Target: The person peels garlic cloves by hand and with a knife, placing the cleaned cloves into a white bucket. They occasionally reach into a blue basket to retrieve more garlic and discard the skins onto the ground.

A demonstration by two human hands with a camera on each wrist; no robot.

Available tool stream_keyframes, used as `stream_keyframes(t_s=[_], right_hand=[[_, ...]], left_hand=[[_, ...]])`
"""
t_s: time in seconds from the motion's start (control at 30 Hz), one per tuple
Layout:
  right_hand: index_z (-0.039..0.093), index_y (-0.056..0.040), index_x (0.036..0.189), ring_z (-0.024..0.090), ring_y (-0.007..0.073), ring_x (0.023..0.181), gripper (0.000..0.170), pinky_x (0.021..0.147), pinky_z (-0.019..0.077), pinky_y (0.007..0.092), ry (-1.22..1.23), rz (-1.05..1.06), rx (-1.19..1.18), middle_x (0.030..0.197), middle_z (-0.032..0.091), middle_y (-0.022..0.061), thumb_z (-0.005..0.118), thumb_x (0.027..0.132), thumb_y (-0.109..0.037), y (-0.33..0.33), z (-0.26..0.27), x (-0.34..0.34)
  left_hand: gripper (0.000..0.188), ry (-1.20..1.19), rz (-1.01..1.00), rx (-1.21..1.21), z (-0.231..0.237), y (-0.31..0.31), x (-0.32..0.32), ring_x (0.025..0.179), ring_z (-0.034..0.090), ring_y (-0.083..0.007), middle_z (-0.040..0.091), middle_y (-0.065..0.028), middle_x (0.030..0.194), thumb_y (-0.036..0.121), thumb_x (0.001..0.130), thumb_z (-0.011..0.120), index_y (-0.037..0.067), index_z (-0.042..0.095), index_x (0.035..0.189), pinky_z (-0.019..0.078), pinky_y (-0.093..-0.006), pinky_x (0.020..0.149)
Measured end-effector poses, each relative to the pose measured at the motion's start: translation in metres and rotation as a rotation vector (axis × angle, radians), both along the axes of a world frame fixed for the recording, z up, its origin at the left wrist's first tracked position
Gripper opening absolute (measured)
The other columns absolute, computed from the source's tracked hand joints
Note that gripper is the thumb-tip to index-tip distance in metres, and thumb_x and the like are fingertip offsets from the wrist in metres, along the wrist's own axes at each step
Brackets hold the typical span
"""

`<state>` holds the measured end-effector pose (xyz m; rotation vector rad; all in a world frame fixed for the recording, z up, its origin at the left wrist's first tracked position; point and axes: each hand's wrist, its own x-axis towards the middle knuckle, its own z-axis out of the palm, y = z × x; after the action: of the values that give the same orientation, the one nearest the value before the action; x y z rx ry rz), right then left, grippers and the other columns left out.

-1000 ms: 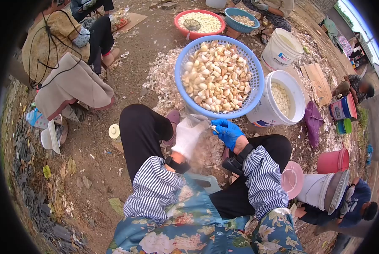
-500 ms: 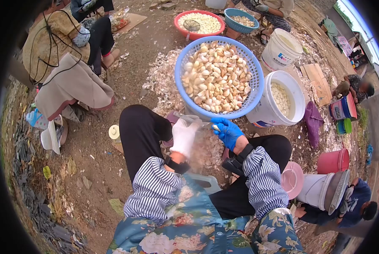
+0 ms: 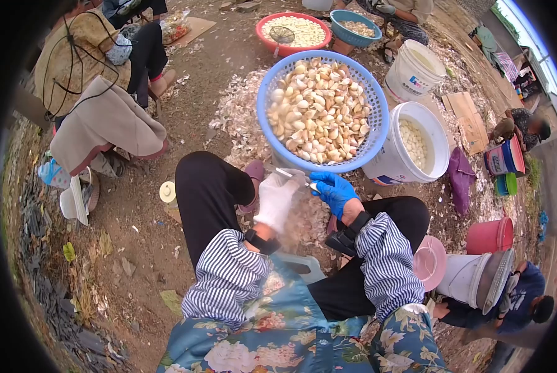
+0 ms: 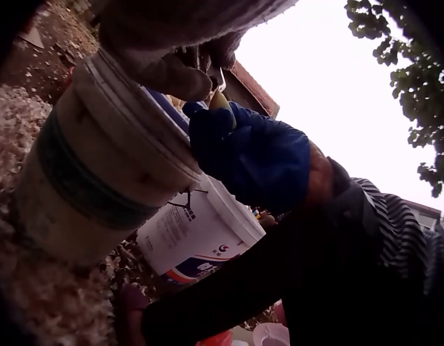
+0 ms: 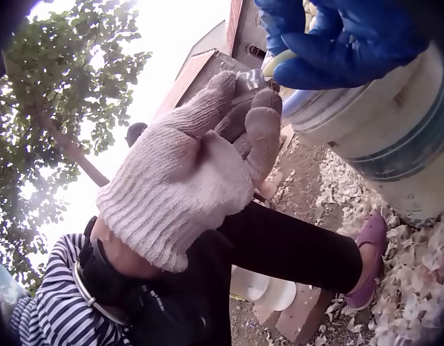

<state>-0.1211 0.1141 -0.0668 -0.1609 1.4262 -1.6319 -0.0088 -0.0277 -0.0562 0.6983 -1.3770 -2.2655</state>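
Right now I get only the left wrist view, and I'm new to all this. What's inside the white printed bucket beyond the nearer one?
Observer: In the head view, that printed bucket holds pale, peeled-looking cloves.
Operator: And the blue edge over the nearer bucket, what is it?
Observer: The rim of a blue basket, heaped with garlic cloves, many with skin on.
Operator: How far does the left hand's glove reach?
Observer: The right wrist view shows the left hand in a knitted glove whose ribbed cuff stops short of the dark wrist strap, leaving some wrist bare.
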Motion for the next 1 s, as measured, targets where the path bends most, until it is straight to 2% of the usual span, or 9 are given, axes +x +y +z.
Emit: stream_keyframes(t_s=[0.2,0.33,0.43,0.5,0.6,0.8,0.9,1.0], right_hand=[[0.056,-0.0019,0.12,0.061,0.0154,0.09,0.042,0.079,0.0487,0.0265,-0.046,0.074,-0.127,0.106,0.064,0.0059,0.07,0.083,-0.013,-0.001,0.006,0.006],[0.053,-0.0036,0.125,0.061,0.0146,0.091,0.047,0.076,0.0501,0.0235,-0.112,0.087,-0.169,0.104,0.063,0.0043,0.07,0.084,-0.017,0.0,0.002,0.002],[0.051,-0.0052,0.128,0.062,0.0156,0.095,0.047,0.077,0.0502,0.0231,-0.163,0.078,-0.138,0.108,0.063,0.0045,0.067,0.086,-0.02,-0.001,0.009,-0.002],[0.05,-0.0062,0.13,0.062,0.0165,0.096,0.048,0.078,0.05,0.0234,-0.229,0.056,-0.133,0.11,0.063,0.0047,0.065,0.088,-0.022,-0.003,0.016,0.001],[0.048,-0.0057,0.131,0.063,0.0177,0.096,0.05,0.08,0.0497,0.0241,-0.073,0.098,-0.118,0.112,0.063,0.0057,0.065,0.088,-0.023,-0.006,0.014,0.006],[0.055,0.0006,0.123,0.063,0.0181,0.095,0.041,0.083,0.0496,0.027,0.064,0.044,-0.104,0.11,0.064,0.0085,0.062,0.09,-0.021,-0.006,0.019,0.014],[0.057,0.0034,0.12,0.063,0.0155,0.093,0.036,0.081,0.05,0.0252,-0.106,-0.014,-0.335,0.109,0.064,0.0091,0.06,0.092,-0.019,-0.003,0.009,0.009],[0.06,0.0006,0.117,0.062,0.0106,0.085,0.032,0.073,0.049,0.0212,-0.142,-0.072,-0.253,0.105,0.065,0.0062,0.057,0.093,-0.02,-0.001,0.017,0.007]], left_hand=[[0.012,-0.048,0.066,-0.034,-0.014,0.002,0.0,0.071,0.065,-0.0139,0.068,-0.0086,0.086,0.006,0.088,0.06,-0.001,0.063,0.098,0.0521,-0.0251,0.064],[0.013,-0.049,0.051,-0.015,-0.012,-0.002,0.001,0.07,0.064,-0.0141,0.067,-0.0072,0.083,0.008,0.088,0.062,-0.001,0.063,0.097,0.0518,-0.0253,0.062],[0.012,-0.075,0.074,0.17,-0.011,-0.006,0.001,0.07,0.064,-0.0151,0.067,-0.0075,0.083,0.008,0.088,0.062,-0.001,0.063,0.096,0.0519,-0.0264,0.062],[0.013,-0.009,0.054,0.231,-0.016,-0.008,0.002,0.07,0.064,-0.0162,0.066,-0.0086,0.085,0.009,0.088,0.062,-0.001,0.062,0.096,0.0524,-0.0275,0.062],[0.014,0.049,0.026,0.278,-0.024,-0.007,0.0,0.071,0.064,-0.0175,0.066,-0.0101,0.086,0.009,0.088,0.061,-0.001,0.062,0.098,0.0528,-0.0287,0.063],[0.019,0.092,-0.094,0.488,-0.014,-0.006,0.003,0.073,0.063,-0.0177,0.065,-0.0117,0.089,0.011,0.089,0.06,-0.003,0.06,0.102,0.0522,-0.0309,0.066],[0.021,0.172,-0.151,0.584,-0.011,-0.009,0.004,0.075,0.062,-0.0179,0.064,-0.0115,0.089,0.013,0.09,0.059,-0.003,0.059,0.102,0.0514,-0.0316,0.068],[0.021,0.248,-0.243,0.616,0.001,-0.008,0.005,0.077,0.061,-0.018,0.063,-0.0108,0.087,0.013,0.09,0.059,-0.004,0.058,0.102,0.0507,-0.0313,0.068]])
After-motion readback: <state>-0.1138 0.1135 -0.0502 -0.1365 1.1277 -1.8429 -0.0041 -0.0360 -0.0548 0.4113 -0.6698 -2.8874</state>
